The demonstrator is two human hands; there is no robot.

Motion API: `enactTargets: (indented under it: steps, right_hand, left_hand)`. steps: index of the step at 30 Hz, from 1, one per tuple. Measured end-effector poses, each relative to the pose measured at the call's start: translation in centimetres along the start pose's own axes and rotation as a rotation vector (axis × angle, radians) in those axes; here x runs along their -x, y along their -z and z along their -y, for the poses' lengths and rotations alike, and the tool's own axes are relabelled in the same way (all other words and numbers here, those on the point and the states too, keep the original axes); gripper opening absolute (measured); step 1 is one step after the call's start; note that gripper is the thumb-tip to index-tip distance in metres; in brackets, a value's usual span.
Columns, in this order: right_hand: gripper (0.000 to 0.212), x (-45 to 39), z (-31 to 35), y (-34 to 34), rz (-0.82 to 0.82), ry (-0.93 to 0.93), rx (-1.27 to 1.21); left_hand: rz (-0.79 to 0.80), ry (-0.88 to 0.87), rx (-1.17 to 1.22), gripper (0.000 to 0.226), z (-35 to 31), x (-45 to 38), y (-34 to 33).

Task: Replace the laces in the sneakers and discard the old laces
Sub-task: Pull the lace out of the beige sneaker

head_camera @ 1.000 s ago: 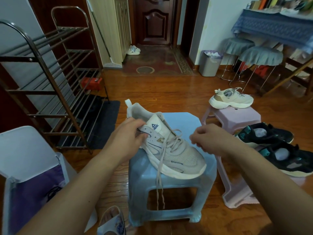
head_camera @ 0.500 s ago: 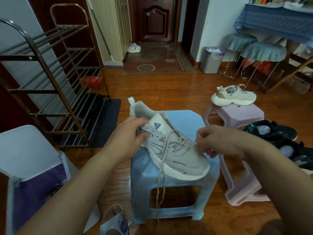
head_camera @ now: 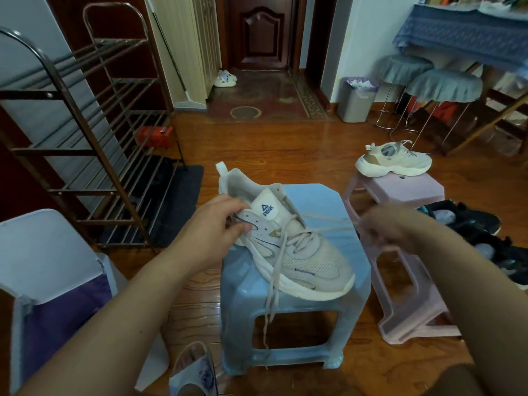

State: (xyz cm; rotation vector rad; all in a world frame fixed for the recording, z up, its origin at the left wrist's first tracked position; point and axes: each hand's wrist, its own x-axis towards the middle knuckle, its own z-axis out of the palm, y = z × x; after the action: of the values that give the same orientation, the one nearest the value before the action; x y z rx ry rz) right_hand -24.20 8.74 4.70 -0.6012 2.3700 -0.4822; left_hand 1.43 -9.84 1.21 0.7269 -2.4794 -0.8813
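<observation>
While the right hand (head_camera: 391, 228) is pinching the old lace (head_camera: 323, 222) and drawing it taut to the right of the shoe, its fingers are too blurred to read beyond that closed grip on the strand. The lace is running from the upper eyelets of the beige sneaker (head_camera: 288, 247) across to that hand, so I judge the unlacing to be only beginning: the lower crossings are sitting threaded over the tongue, and the other lace end is hanging down past the front edge of the blue stool (head_camera: 351, 287) that is carrying the shoe. The left hand (head_camera: 214, 227) is steadying the sneaker at its collar, thumb and fingers curled round the side wall just beside the tongue label, forearm reaching in from the lower left. Both forearms are angling inward toward the shoe, the right one coming from the lower right corner.

Nearly everything appears to be waiting: this lace is not yet out, no new laces are showing anywhere, and nothing is being discarded. The second beige sneaker (head_camera: 395, 160) is sitting laced on the pink stool (head_camera: 400, 192) behind and to the right, untouched. A grey bin (head_camera: 355, 102) is standing well apart by the far wall, and a white lidded bin (head_camera: 51, 267) is standing open near the left arm.
</observation>
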Motion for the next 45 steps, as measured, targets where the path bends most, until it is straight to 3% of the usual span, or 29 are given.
enactTargets:
  steps: [1,3,5,7,8,10,12,16,18,20,22,24,26,28,30,34,36,38,42,45]
  right_hand:
    - [0.016,-0.2,-0.6,-0.3,0.05,-0.071,0.199]
    - [0.021,-0.8,-0.5,-1.3,-0.045,-0.038,0.403]
    - [0.024,-0.5,1.4,-2.2,-0.124,0.205,0.168]
    - [0.025,1.2,3.7,-3.4,-0.076,0.471,-0.081]
    - [0.022,1.9,4.4,-4.1,-0.023,0.558,-0.107]
    - [0.01,1.8,4.9,-4.8,-0.086,0.639,-0.02]
    - [0.012,-0.2,4.0,-3.7,-0.213,0.556,-0.024]
    - [0.024,-4.5,-1.9,-0.2,-0.467,0.003,-0.333]
    - [0.032,-5.6,-5.4,0.3,-0.471,-0.17,-0.337]
    - [0.033,-5.9,-6.6,0.0,-0.425,-0.21,-0.325]
    - [0.025,-5.6,-4.7,-0.2,-0.456,-0.123,-0.138]
    - [0.027,-4.3,-1.4,-1.0,-0.416,0.139,-0.001]
    - [0.037,-2.1,1.1,-2.6,-0.22,0.477,-0.037]
    - [0.027,-0.2,2.6,-4.5,-0.078,0.693,-0.022]
    - [0.012,-0.9,3.0,-5.2,-0.16,0.716,0.008]
    - [0.021,-4.4,1.1,-2.7,-0.523,0.309,0.036]
    - [0.02,-4.5,-0.1,-2.2,-0.63,0.269,0.23]
    - [0.017,-2.5,0.6,-2.6,-0.587,0.445,0.236]
    - [0.008,4.8,4.1,-5.9,-0.308,0.875,0.168]
    - [0.01,5.3,4.4,-8.8,-0.359,0.932,0.32]
  left_hand:
    - [-0.003,0.0,-0.001,0.018,0.0,0.0,-0.1]
    - [-0.006,-0.003,0.004,0.021,0.0,0.0,-0.1]
    - [-0.004,-0.005,0.01,0.021,0.0,-0.1,-0.1]
    - [-0.005,-0.006,0.008,0.021,0.1,-0.2,-0.1]
    - [-0.006,-0.006,0.011,0.021,0.1,-0.2,-0.2]
    - [-0.005,-0.009,0.015,0.02,0.0,-0.2,-0.2]
    - [-0.005,-0.013,0.019,0.02,0.0,-0.1,-0.1]
    - [-0.001,-0.008,0.037,0.019,0.1,0.0,0.0]
    - [-0.003,-0.004,0.035,0.018,0.0,0.0,-0.1]
    - [-0.003,0.009,0.031,0.018,-0.1,-0.1,-0.1]
    - [0.0,0.02,0.022,0.017,-0.1,-0.2,-0.1]
    - [0.003,0.018,0.017,0.018,-0.2,-0.2,-0.1]
    - [0.002,0.018,0.017,0.018,-0.3,-0.1,-0.1]
    - [0.003,0.019,0.011,0.019,-0.4,-0.1,-0.1]
    - [0.003,0.021,0.011,0.018,-0.4,0.0,0.0]
    - [-0.003,0.035,0.005,0.015,-0.7,0.3,-0.1]
    - [-0.011,0.048,0.004,0.017,-0.9,0.3,-0.1]
    - [-0.017,0.063,-0.011,0.02,-1.0,0.2,-0.2]
    - [-0.044,0.069,-0.028,0.016,-1.3,0.2,-0.7]
    - [-0.036,0.069,-0.048,0.017,-1.4,0.3,-0.8]
